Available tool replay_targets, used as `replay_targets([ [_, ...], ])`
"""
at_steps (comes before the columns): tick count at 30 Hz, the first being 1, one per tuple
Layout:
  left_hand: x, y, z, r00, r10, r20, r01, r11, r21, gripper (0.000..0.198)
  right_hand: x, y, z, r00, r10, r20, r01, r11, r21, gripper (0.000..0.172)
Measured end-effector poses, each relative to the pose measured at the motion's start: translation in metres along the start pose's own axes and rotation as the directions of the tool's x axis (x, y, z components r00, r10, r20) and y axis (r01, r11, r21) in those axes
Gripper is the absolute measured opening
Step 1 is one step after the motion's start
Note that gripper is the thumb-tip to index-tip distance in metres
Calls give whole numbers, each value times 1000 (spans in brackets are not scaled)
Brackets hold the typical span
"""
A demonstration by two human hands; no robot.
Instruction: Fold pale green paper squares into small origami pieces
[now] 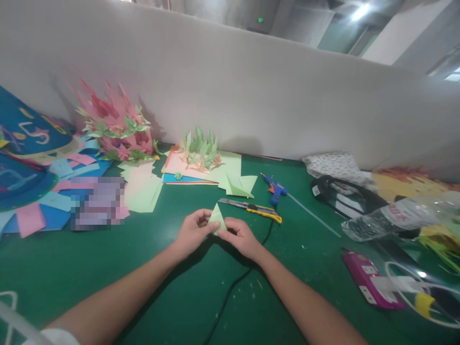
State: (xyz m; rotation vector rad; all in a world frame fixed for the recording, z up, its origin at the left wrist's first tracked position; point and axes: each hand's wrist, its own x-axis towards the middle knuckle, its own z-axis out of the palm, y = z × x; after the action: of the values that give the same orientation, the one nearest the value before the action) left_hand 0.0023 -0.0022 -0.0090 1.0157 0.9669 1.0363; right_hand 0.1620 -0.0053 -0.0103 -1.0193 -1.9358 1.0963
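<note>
Between my two hands is a small piece of light green paper [217, 218], folded into a pointed triangle with its tip up. My left hand [196, 229] pinches its left side, thumb in front. From the right, my right hand [241, 235] grips the lower right corner, also with the thumb in front. Just beyond the hands lies a yellow utility knife [253, 209] with its blade out to the left. A blue glue gun [276, 188] with a clear glue stick rests behind the knife. Folded green paper [237, 187] lies near it.
Paper crowns, one green [201, 148] and one pink [120, 124], stand at the back by the white partition [230, 86]. Coloured sheets [143, 191] and blue hats [32, 129] are on the left. A plastic bottle [395, 218] and a magenta power strip [370, 280] lie right. A black cord [232, 290] crosses the table.
</note>
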Motion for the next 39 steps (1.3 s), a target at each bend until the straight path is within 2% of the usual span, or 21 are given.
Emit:
replay_targets([
  [4,0,1,0,1000,-13,21,13,1000,-5,30,0,2,-1,999,43,8,-44,993,105,23],
  [8,1,1,-2,996,-8,89,1,997,80,25,0,3,-1,999,14,-32,-13,1000,25,27],
  [12,2,0,-6,992,105,65,-117,968,221,20,1,4,1,985,-40,-168,19,992,-126,24],
  [15,5,0,-9,979,205,10,-199,940,276,16,2,6,3,973,-26,-230,9,997,-75,7],
  [18,7,0,-9,965,262,0,-252,925,283,10,4,8,2,962,-49,-267,32,997,-66,5],
  [21,6,1,-8,977,211,26,-212,956,205,8,4,9,-1,934,-120,-336,80,988,-131,12],
  [24,4,1,-7,996,86,37,-86,996,-9,12,4,9,-4,900,-194,-390,130,974,-185,22],
  [27,4,5,-8,994,-74,81,94,955,-281,16,3,10,-5,887,-233,-399,150,962,-227,31],
  [29,4,8,-10,983,-138,120,173,916,-361,21,3,11,-4,883,-247,-398,158,957,-244,34],
  [31,4,11,-10,975,-180,129,215,909,-358,27,2,12,-4,885,-259,-386,169,953,-252,37],
  [34,3,11,-10,973,-197,124,224,938,-264,41,1,9,-3,908,-270,-320,195,949,-248,38],
  [36,2,9,-9,978,-169,123,192,960,-206,51,0,6,-3,925,-270,-269,212,951,-226,37],
  [39,3,7,-8,991,-100,86,113,982,-154,47,0,2,-5,941,-237,-243,201,965,-166,32],
])
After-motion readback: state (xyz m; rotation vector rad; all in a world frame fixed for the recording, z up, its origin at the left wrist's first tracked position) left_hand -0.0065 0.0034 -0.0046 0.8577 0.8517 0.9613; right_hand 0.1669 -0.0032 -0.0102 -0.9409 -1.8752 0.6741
